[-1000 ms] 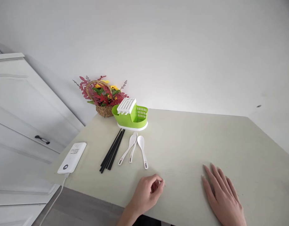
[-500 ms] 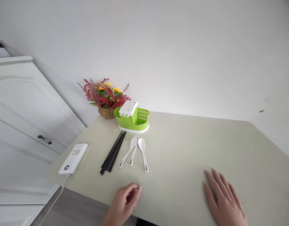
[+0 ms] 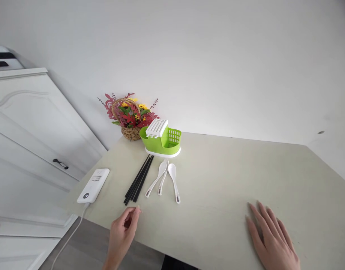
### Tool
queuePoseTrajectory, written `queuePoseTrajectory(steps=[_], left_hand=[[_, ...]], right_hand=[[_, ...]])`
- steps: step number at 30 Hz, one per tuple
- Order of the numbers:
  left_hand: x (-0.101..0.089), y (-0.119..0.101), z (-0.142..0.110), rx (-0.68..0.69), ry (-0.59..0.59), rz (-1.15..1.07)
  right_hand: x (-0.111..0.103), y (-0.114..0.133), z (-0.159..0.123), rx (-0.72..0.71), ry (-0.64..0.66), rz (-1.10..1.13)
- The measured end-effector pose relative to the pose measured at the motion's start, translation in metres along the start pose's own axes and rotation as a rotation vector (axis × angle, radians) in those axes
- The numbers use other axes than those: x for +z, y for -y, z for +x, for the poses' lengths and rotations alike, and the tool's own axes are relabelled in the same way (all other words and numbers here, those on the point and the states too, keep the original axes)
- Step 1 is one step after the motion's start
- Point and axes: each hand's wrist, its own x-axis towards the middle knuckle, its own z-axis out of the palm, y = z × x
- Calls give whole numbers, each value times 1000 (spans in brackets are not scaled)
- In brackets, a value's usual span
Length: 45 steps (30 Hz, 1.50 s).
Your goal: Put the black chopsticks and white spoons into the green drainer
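My left hand (image 3: 122, 232) hovers at the near edge of the pale table (image 3: 231, 176), fingers loosely curled and parted, holding nothing. Its fingertips are just short of the near ends of several black chopsticks (image 3: 139, 179). Right of the chopsticks lie three white spoons (image 3: 165, 180). Behind them stands a green cutlery holder (image 3: 161, 138) with a white slotted insert. My right hand (image 3: 272, 240) lies flat on the table at the lower right, fingers stretched out.
A white power bank (image 3: 93, 185) with a cable running off the edge lies at the table's left. A wicker basket of artificial flowers (image 3: 130, 118) stands against the wall. A white cabinet (image 3: 29, 142) with a dark handle is left of the table.
My left hand has slid left along the near table edge, from below the spoons to below the chopsticks. The right hand stays flat in place. The view has shifted slightly.
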Motion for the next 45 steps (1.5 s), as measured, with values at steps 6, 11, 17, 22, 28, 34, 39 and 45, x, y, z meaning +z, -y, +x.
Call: queuePoseTrajectory(steps=[6,11,17,22,28,34,39,45], left_hand=[[-10,8,6,73,-130,167],[-20,6,22,175,-161,323],[-12,10,48,266,-75,496],[1,8,71,278,-30,619],[4,-8,91,210,16,766],[-1,-18,102,162,70,831],[-3,-23,108,142,93,878],[-3,-26,115,127,120,948]], right_hand=[[1,0,0,-4,6,3],[3,-2,0,-3,7,9],[-2,3,-1,-2,-13,25],[-4,4,-1,-10,-24,27],[-3,2,1,-5,-16,26],[-12,15,0,14,-40,31],[-13,17,0,16,-38,46],[-13,17,0,17,-49,47]])
